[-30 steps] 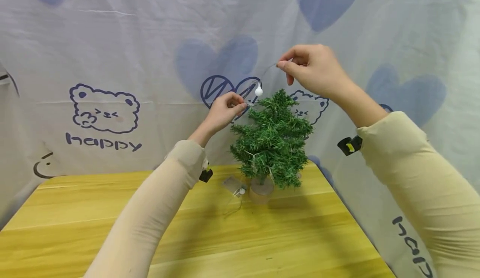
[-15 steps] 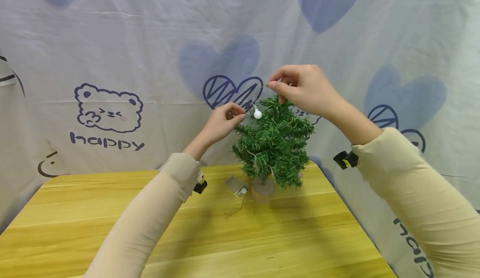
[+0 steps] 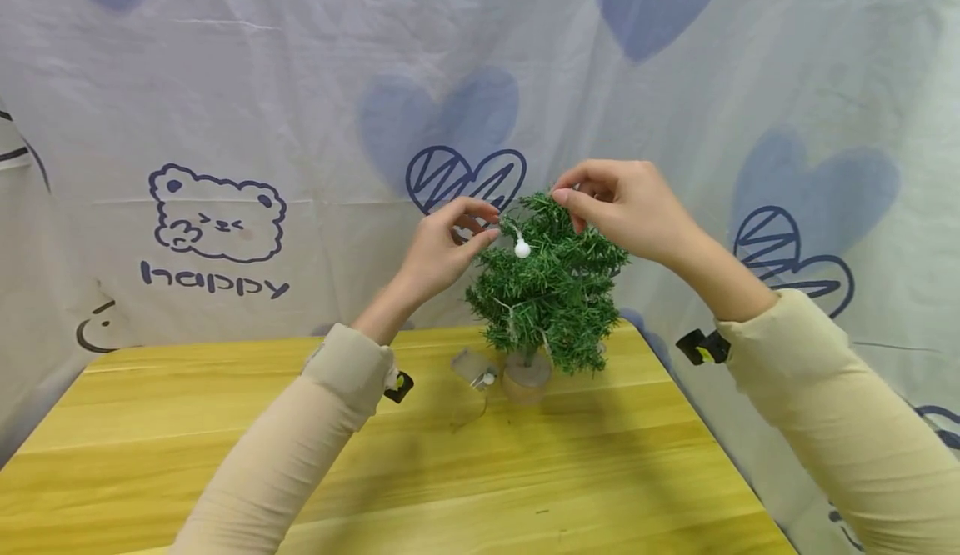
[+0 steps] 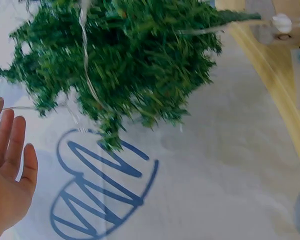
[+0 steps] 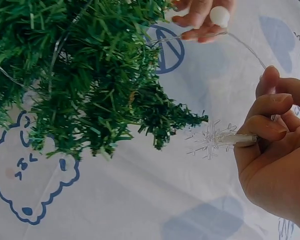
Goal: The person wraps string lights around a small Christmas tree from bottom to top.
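Observation:
A small artificial Christmas tree point(image 3: 551, 297) stands on a round wooden base point(image 3: 527, 382). My right hand point(image 3: 633, 209) is at its top and pinches the thin clear wire point(image 5: 247, 49) of a string light between thumb and finger. Below those fingers, in the right wrist view, a clear snowflake light point(image 5: 212, 141) sticks out by the curled fingers. A round white bulb point(image 3: 522, 248) on the wire hangs before the upper left branches. Beside it is my left hand point(image 3: 442, 248), its fingers and thumb apart; in the left wrist view its fingers look extended near the wire.
On the yellow wood-grain table point(image 3: 420, 472), left of the base, lie a clear battery box point(image 3: 471, 365) and another white bulb point(image 3: 489, 378). More wire point(image 4: 86, 50) runs over the branches. A white printed cloth point(image 3: 315, 105) hangs behind.
My right hand has come down from above the tree to its top, lowering the wire. The white bulb has dropped against the branches. My left fingers have spread from a pinch.

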`<move>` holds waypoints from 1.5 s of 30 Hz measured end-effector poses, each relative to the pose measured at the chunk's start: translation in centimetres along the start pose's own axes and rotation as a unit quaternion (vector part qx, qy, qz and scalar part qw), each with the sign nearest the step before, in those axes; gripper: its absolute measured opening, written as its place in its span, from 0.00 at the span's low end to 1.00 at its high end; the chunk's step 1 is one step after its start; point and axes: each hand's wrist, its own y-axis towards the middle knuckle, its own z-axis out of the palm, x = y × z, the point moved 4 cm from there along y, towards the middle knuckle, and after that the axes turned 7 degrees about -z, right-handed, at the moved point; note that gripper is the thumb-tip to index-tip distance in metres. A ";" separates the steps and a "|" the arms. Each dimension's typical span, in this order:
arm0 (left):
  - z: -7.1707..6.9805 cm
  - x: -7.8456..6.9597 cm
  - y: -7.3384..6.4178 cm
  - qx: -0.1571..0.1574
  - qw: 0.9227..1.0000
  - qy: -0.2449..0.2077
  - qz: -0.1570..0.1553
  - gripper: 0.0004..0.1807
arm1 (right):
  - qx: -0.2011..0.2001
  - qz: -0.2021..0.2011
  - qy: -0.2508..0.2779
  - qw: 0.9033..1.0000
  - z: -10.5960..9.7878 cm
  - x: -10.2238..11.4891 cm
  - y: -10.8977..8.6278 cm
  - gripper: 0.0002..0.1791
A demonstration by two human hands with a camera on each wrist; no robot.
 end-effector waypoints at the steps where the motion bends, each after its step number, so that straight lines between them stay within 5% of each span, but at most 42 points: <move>1: 0.1 -0.4 -0.1 0.000 1.000 0.002 0.015 0.13 | -0.002 -0.001 0.004 1.000 0.0 -0.1 -0.2 0.12; 7: 1.1 -2.2 -0.5 0.022 0.995 0.047 0.082 0.05 | -0.022 0.022 0.032 0.999 -0.5 -1.0 -2.3 0.11; 19: 4.3 -4.1 -0.4 0.086 0.980 0.122 0.129 0.05 | -0.041 0.107 0.024 0.993 -2.5 -4.6 -6.7 0.14; 27: 5.3 -4.9 0.7 0.087 0.968 0.174 0.160 0.04 | -0.044 0.141 -0.024 0.989 -3.1 -7.2 -8.4 0.16; 34: 4.9 -5.8 2.3 0.077 0.975 0.153 0.139 0.06 | -0.028 0.161 -0.059 0.985 -3.4 -9.0 -8.4 0.19; 45: 2.9 -5.9 6.3 0.004 0.998 0.042 0.050 0.12 | -0.005 0.165 -0.102 0.981 -3.5 -10.9 -6.5 0.18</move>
